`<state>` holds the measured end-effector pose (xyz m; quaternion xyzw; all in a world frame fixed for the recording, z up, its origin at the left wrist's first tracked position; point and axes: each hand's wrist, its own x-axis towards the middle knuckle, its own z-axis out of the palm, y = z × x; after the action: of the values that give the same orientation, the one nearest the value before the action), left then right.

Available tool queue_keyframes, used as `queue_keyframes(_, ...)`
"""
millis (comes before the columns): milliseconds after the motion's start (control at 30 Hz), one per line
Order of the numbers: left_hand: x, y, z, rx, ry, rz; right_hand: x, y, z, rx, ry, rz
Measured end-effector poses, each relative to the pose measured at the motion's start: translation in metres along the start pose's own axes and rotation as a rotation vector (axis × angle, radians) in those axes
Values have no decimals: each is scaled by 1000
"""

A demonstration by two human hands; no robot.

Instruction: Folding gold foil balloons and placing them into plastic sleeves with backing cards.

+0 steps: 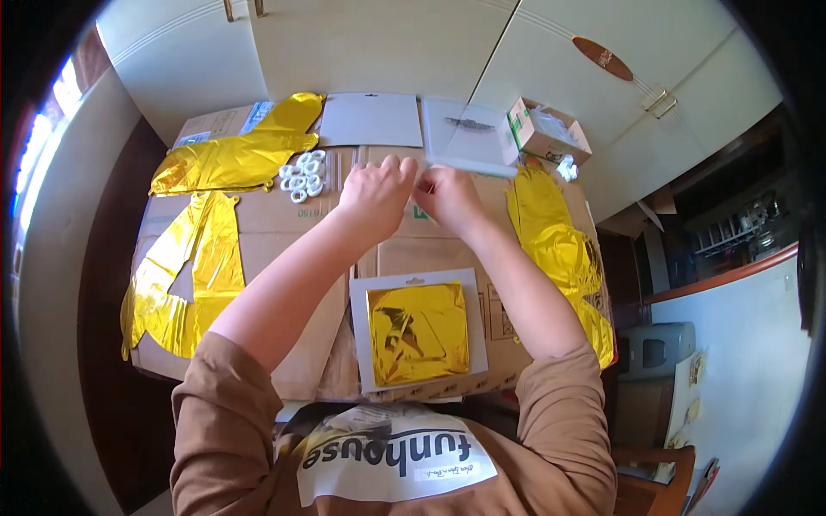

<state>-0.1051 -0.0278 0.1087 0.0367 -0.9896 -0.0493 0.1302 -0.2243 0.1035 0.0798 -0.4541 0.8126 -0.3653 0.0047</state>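
My left hand (379, 191) and my right hand (449, 198) are close together over the middle of the cardboard (292, 258). Both have curled fingers with the tips pinched. Whatever lies between them is hidden or too small to make out. Nearer me, a folded square of gold foil (419, 334) lies on a white hanging card (478, 340). To the left of my left hand sits a pile of small white rings (303, 175), perhaps ribbon rolls. Beyond my hands are a plain white card (371, 120) and a clear plastic bag (471, 142).
Flat gold foil balloons lie at the far left (228, 159), the near left, where one is A-shaped (215, 258), and the right side (555, 236). An open cardboard box (564, 148) with clear plastic inside stands far right, a crumpled white piece (567, 168) beside it. Pale cabinets (370, 43) rise behind.
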Motion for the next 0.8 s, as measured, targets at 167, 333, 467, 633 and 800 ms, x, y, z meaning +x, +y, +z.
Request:
queue_keyframes(167, -18, 11, 24, 186, -39, 122, -20, -9, -3, 111, -130, 189)
queue_keyframes(333, -41, -15, 48, 258, 19, 187, -91, -24, -4, 24, 149, 19)
queue_keyframes(467, -38, -32, 54, 241, 59, 241, -170, -47, -21, -287, 54, 93)
queue_keyframes(633, -42, -33, 60, 226, 108, 313, -221, -34, -10, -307, 55, 52)
queue_keyframes(800, -54, -33, 59, 147, 169, 322, -250, -41, -13, -263, 148, 18)
